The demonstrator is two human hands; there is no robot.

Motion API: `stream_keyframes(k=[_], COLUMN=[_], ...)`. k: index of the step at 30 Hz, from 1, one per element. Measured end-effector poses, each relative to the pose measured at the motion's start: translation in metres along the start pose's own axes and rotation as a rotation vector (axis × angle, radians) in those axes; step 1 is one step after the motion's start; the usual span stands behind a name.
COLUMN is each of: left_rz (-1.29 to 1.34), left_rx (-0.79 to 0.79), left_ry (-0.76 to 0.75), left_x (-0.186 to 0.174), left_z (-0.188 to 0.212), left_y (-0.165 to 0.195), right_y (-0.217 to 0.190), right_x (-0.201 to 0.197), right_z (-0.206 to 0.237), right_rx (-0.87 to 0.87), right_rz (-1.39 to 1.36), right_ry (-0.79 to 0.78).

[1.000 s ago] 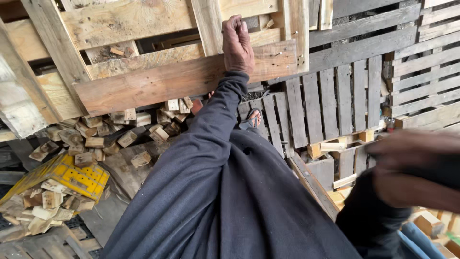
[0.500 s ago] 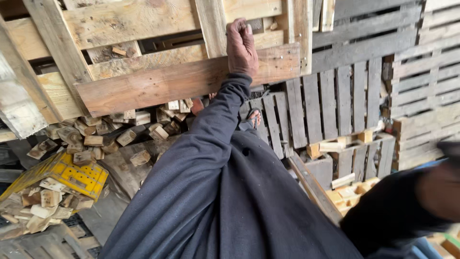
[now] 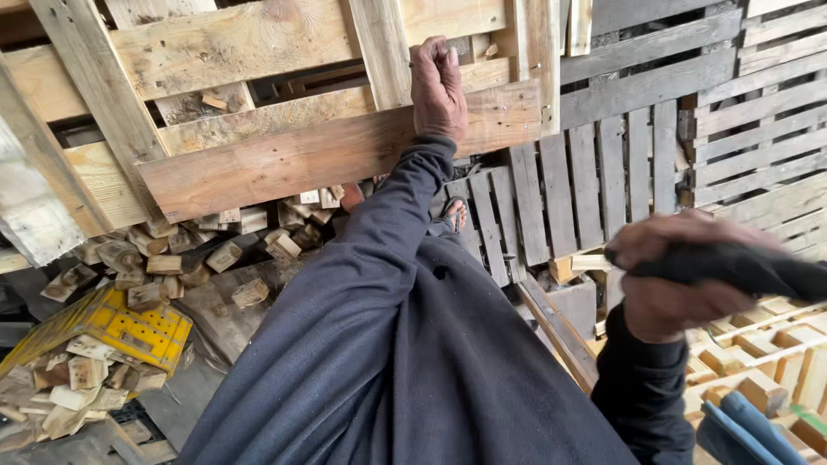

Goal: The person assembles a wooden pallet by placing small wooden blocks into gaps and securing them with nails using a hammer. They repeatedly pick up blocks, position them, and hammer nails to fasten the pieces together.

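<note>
1. Your left hand (image 3: 438, 86) clenches the top edge of the tilted wooden pallet (image 3: 284, 164), steadying it upright.
2. Your right hand (image 3: 680, 284) grips a dark tool handle (image 3: 741, 269), raised beside the pallet.
3. Loose wood blocks (image 3: 172, 258) lie heaped below.
</note>
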State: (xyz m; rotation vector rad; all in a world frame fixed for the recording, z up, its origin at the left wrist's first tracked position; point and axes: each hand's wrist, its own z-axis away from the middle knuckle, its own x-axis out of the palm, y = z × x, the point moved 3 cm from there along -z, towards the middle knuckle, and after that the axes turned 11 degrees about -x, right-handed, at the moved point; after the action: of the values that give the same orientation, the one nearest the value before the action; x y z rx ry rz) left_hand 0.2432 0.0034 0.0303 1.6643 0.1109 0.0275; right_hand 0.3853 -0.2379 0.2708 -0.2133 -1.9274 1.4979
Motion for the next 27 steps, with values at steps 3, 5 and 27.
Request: stream_keyframes(k=[3,5,27], left_rz=[0.036,0.098,0.792], left_rx=[-0.049,-0.085,-0.504], left_ry=[-0.03,-0.017,0.48], left_x=[0.006,0.008,-0.218], left_z=[-0.003,-0.004,0.007], left_y=[-0.014,-0.02,0.01], right_y=[0.022,0.082,0.195], right_x=[0.011,0.013,0.048], right_z=[0.005,0.026,-0.181], right_rx=[-0.413,-0.045,-0.285], right_rz=[0.41,0.397,1.342], right_ry=[-0.183,-0.209,-1.087])
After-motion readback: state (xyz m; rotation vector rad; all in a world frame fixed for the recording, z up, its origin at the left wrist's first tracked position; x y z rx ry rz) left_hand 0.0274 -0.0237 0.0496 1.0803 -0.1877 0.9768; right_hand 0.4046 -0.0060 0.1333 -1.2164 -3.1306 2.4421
